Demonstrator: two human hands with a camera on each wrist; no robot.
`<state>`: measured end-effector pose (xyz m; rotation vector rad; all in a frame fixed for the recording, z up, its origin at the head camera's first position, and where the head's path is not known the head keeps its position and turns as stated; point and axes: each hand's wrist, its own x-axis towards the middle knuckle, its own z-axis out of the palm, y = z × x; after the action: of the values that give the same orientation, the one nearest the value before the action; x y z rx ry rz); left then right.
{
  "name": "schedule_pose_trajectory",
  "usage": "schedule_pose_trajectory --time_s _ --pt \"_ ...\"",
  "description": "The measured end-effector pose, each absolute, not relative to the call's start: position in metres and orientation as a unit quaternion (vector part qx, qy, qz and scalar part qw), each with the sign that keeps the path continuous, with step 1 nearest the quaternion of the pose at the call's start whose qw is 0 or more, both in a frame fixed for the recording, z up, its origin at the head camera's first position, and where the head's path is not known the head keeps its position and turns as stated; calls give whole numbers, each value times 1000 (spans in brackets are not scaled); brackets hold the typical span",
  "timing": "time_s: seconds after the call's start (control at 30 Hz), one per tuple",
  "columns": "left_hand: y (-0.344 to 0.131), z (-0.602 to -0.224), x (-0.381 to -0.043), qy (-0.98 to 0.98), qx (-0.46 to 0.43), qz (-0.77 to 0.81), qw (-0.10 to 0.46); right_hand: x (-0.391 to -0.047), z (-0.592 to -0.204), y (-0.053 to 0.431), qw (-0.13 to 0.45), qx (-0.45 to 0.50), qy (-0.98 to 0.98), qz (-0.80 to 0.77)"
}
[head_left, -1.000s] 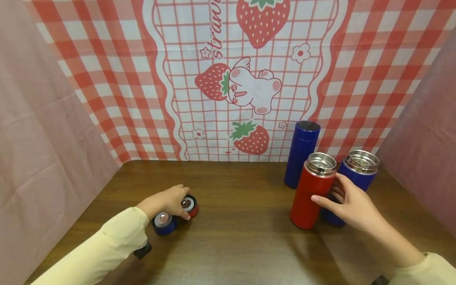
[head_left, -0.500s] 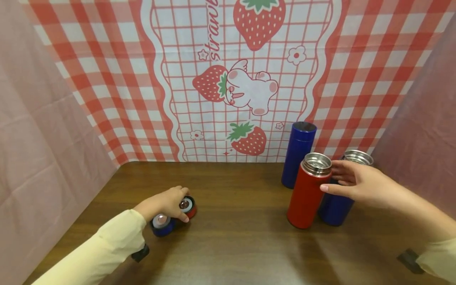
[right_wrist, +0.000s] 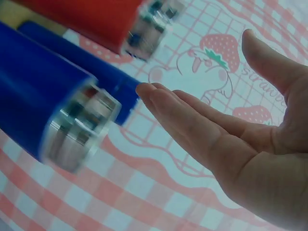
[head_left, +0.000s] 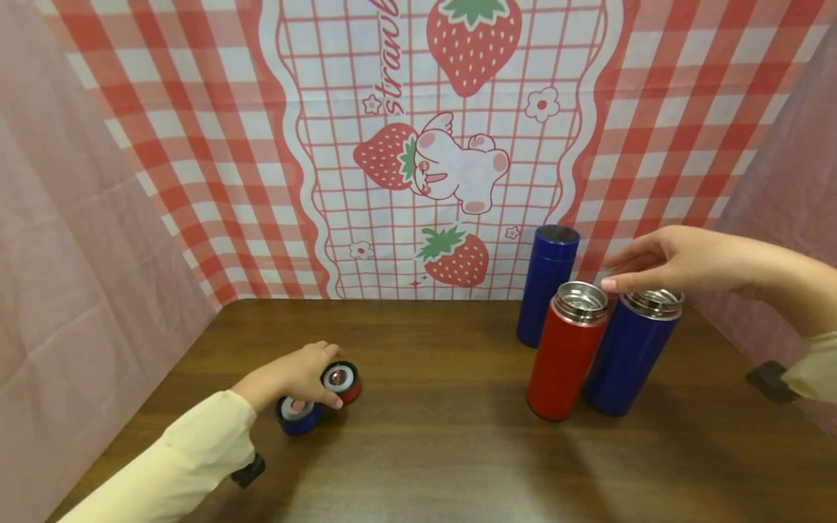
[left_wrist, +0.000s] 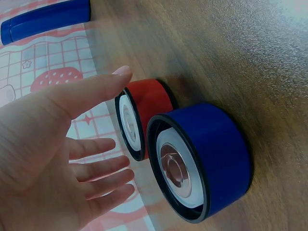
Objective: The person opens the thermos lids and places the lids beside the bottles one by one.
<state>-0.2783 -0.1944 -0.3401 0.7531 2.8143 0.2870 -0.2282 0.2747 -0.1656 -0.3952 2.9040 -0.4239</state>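
My left hand [head_left: 304, 374] hovers at a red lid [head_left: 341, 382] and a blue lid [head_left: 298, 415], both lying with their inner sides up. In the left wrist view its fingers are spread, and the thumb [left_wrist: 103, 89] lies close to the red lid's rim; whether it touches, I cannot tell. On the right, my right hand [head_left: 693, 261] is in the air, over the mouths of an uncapped red thermos [head_left: 564, 363] and an uncapped blue thermos [head_left: 631, 356]. Its fingers are extended and hold nothing in the right wrist view. Both thermoses stand upright, side by side.
Behind the red thermos stands a slimmer blue thermos [head_left: 548, 287] with its lid on. All stand on a brown wooden table [head_left: 431, 436]. A checked strawberry cloth [head_left: 451, 167] hangs along the back, with pink cloth [head_left: 98, 218] at the sides.
My right hand has left the side of the red thermos and risen up and to the right, above the open mouths. The left hand has shifted slightly left; the lids stay put.
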Motion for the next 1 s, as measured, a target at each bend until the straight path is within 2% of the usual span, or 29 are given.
schedule_pose_trajectory --time_s 0.4,0.8,1.0 --pt "-199 -346 -270 951 284 112 44 -268 -131 255 41 -117 991 -54" --pt "-202 -365 -268 958 253 136 7 -301 -99 230 50 -120 991 -23" --pt "-201 -366 -267 960 247 129 -6 -325 -95 230 92 -103 989 -60"
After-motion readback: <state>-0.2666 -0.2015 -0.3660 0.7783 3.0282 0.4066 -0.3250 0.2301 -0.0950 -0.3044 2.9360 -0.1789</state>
